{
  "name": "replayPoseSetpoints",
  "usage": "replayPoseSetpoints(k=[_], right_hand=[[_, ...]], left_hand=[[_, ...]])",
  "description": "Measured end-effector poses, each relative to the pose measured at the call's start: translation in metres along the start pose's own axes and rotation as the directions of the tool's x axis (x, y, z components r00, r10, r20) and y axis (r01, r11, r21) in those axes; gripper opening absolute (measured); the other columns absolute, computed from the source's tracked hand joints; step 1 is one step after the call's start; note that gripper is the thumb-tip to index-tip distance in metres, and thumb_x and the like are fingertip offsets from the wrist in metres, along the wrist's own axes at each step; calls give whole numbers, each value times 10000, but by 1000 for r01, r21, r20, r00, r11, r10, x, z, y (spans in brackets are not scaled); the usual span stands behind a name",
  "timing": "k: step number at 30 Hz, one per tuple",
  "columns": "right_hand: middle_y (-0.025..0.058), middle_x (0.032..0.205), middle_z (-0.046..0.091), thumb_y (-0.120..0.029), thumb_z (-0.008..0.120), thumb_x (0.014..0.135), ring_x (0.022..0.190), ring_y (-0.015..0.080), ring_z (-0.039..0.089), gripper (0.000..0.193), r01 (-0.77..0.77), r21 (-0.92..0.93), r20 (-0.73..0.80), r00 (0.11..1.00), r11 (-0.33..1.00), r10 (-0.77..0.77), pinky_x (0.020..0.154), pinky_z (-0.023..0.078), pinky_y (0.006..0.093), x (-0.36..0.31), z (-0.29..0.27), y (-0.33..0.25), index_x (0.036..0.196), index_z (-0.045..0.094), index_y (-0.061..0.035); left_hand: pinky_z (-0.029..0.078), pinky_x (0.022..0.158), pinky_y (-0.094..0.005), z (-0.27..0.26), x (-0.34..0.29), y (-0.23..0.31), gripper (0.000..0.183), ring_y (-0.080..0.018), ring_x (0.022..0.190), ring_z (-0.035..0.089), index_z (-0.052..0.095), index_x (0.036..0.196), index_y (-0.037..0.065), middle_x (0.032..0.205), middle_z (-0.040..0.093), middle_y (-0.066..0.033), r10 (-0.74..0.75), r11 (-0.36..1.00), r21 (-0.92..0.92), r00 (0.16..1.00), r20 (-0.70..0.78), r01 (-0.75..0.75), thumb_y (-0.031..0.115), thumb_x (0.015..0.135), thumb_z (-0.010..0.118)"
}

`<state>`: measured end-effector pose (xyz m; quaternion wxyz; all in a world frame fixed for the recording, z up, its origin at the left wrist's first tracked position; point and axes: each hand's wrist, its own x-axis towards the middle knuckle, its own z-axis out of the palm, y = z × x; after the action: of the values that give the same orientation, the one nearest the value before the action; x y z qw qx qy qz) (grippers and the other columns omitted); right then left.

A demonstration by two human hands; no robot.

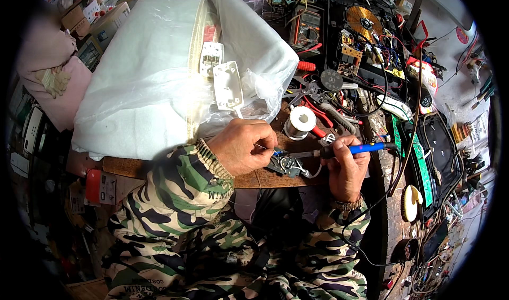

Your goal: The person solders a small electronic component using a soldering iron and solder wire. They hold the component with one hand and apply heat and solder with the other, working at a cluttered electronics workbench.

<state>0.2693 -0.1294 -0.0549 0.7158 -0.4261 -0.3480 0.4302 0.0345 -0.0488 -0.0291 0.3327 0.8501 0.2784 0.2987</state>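
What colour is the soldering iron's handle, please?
The soldering iron's handle is mostly bright blue, showing best in the head view.

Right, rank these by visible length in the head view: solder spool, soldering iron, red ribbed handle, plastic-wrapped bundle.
1. Plastic-wrapped bundle
2. Soldering iron
3. Solder spool
4. Red ribbed handle

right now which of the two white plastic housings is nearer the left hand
The lower, larger housing, hollow and open, just beyond the left hand; the smaller housing, with dark parts showing, lies farther off.
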Motion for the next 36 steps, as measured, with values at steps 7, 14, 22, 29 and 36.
replayPoseSetpoints(k=[7, 14, 22, 29, 36], right_hand=[[-11, 636, 567, -90, 707, 886, 475, 58, 474, 120, -13, -34, 12, 1000, 999, 13, 481, 475, 231, -1, 1, -3, 843, 623, -16], [-6, 639, 569, -94, 708, 885, 475, 62, 471, 122, -27, -36, 8, 1000, 999, 27, 485, 470, 234, 0, 2, -3, 847, 625, -14], [-5, 623, 559, -103, 703, 890, 468, 60, 466, 130, -31, -27, -3, 1000, 999, 31, 489, 486, 248, 1, 1, -3, 841, 620, -16], [-6, 616, 556, -113, 700, 893, 461, 63, 463, 140, -38, -3, -3, 999, 999, 38, 486, 485, 251, 2, 2, -4, 834, 618, -17], [-2, 626, 563, -109, 703, 889, 464, 69, 470, 131, -55, 0, 14, 998, 998, 55, 480, 473, 252, 2, 2, -3, 834, 622, -22]], left_hand=[[522, 579, -249, 0, 0, 1, 134, -121, 691, 642, 565, 798, 0, 890, 691, -80, -2, 1000, -17, 1000, 4, 2, -48, 760, 684], [521, 578, -248, -1, 0, 2, 134, -118, 683, 639, 565, 797, -1, 886, 692, -79, 4, 1000, -11, 1000, 2, -4, -50, 759, 684], [514, 573, -247, 0, 0, 1, 133, -118, 681, 638, 567, 797, -3, 886, 693, -82, 12, 1000, -9, 1000, -2, -12, -52, 759, 685], [494, 562, -242, 0, 0, 2, 132, -100, 665, 613, 566, 793, -2, 881, 691, -75, 2, 1000, -25, 1000, -8, -2, -50, 763, 685], [483, 556, -234, 0, -1, 1, 131, -88, 657, 597, 564, 790, 0, 882, 688, -72, -17, 1000, -23, 1000, -3, 17, -50, 767, 682]])
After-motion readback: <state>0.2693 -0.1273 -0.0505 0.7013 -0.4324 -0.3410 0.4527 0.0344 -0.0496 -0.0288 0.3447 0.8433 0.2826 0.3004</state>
